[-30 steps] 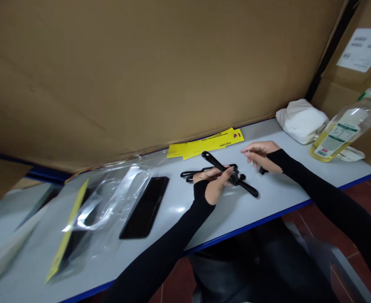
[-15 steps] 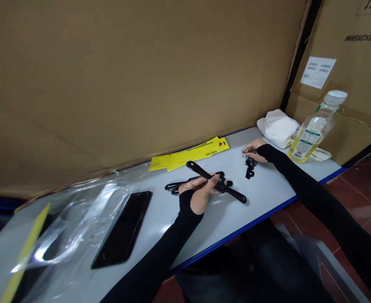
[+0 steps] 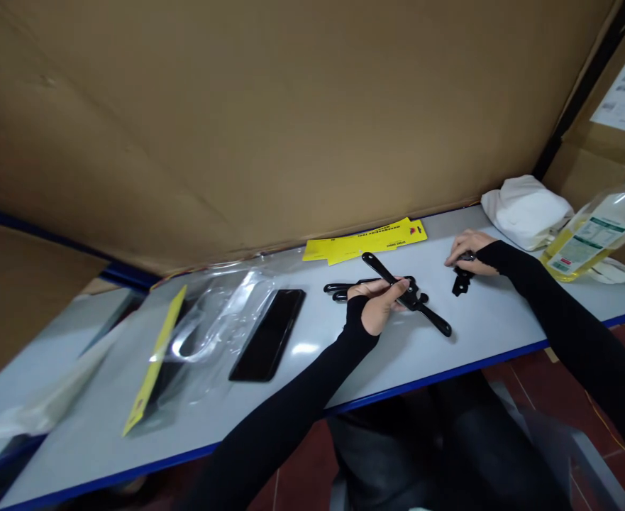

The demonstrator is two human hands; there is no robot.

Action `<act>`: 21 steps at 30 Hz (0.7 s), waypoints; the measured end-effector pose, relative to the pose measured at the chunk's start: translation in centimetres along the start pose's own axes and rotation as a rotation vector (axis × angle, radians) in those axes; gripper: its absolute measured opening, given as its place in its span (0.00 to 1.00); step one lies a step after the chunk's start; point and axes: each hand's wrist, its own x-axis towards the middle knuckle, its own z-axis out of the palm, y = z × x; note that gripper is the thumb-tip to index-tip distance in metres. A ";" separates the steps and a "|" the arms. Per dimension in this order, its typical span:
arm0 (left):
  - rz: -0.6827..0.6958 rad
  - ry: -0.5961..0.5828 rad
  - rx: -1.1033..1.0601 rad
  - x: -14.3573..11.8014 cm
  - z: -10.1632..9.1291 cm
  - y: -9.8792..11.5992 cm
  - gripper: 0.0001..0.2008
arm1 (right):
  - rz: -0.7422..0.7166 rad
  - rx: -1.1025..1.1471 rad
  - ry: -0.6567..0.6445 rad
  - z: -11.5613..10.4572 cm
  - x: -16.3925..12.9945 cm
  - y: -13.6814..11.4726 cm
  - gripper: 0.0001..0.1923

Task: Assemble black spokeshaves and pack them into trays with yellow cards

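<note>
My left hand (image 3: 380, 304) grips a long black plastic arm (image 3: 435, 321) that lies slantwise on the grey table (image 3: 376, 369). A second pair of thin black arms (image 3: 338, 289) lies under it, just left of the hand. My right hand (image 3: 467, 250) rests farther right with its fingers closed on a small black clamp part (image 3: 460, 282) that touches the table. Both forearms are in black sleeves.
A black phone (image 3: 268, 342) lies left of my left hand, beside clear plastic packaging (image 3: 211, 319) with a yellow card (image 3: 155, 360). Yellow cards (image 3: 365, 241) lie by the cardboard wall (image 3: 291, 106). White cloth (image 3: 525, 207) and an oil bottle (image 3: 592, 234) stand at the right.
My right hand closed on the small black part, where a second ago it hovered open beside it. My left hand kept its hold on the long arm; the camera swung about.
</note>
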 end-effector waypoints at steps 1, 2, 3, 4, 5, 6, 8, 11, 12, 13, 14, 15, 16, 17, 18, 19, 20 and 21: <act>-0.001 0.003 0.007 -0.2 0.1 0.2 0.16 | 0.017 0.004 -0.009 -0.1 0.2 -0.4 0.10; -0.001 0.003 0.014 -0.3 0.1 0.3 0.15 | 0.034 -0.003 -0.014 -0.2 0.3 -0.9 0.09; 0.000 0.002 0.018 -0.4 0.1 0.4 0.15 | 0.048 -0.019 -0.022 -0.3 0.5 -1.3 0.08; 0.000 0.000 0.022 -0.5 0.2 0.5 0.15 | 0.059 -0.043 -0.033 -0.2 0.6 -1.6 0.08; 0.000 -0.001 0.026 -0.6 0.2 0.5 0.15 | 0.072 -0.073 -0.045 -0.1 0.7 -1.9 0.07; 0.000 -0.002 0.029 -0.6 0.2 0.6 0.15 | 0.094 -0.112 -0.054 0.1 0.8 -2.1 0.07; -0.001 -0.004 0.039 -0.8 0.3 0.5 0.15 | 0.165 -0.208 -0.057 0.5 0.9 -2.5 0.07; 0.000 -0.004 0.059 -1.0 0.4 0.4 0.16 | 0.257 -0.314 -0.044 1.0 0.8 -2.7 0.09; 0.004 -0.003 0.066 -1.0 0.4 0.3 0.16 | 0.258 -0.314 -0.028 1.0 0.8 -2.8 0.11; 0.009 -0.001 0.072 -1.1 0.4 0.3 0.16 | 0.244 -0.296 -0.007 1.0 0.7 -2.7 0.13; 0.013 0.001 0.078 -1.1 0.4 0.2 0.16 | 0.224 -0.265 0.020 0.9 0.7 -2.7 0.16; 0.016 0.002 0.083 -1.1 0.4 0.1 0.16 | 0.203 -0.227 0.054 0.8 0.6 -2.8 0.17; 0.018 0.002 0.085 -1.1 0.4 0.0 0.16 | 0.185 -0.187 0.087 0.6 0.5 -2.9 0.16; 0.019 0.001 0.085 -1.1 0.4 0.0 0.16 | 0.174 -0.142 0.116 0.4 0.4 -3.1 0.15; 0.020 -0.001 0.085 -1.1 0.4 0.0 0.16 | 0.171 -0.090 0.141 0.2 0.3 -3.4 0.12; 0.021 -0.003 0.085 -1.1 0.4 -0.1 0.15 | 0.175 -0.026 0.164 0.0 0.2 -3.8 0.10; 0.024 -0.004 0.086 -1.1 0.4 -0.1 0.15 | 0.180 0.059 0.187 -0.2 0.1 -4.4 0.08; 0.026 -0.003 0.090 -1.1 0.4 -0.1 0.14 | 0.186 0.168 0.204 -0.3 0.0 -5.1 0.07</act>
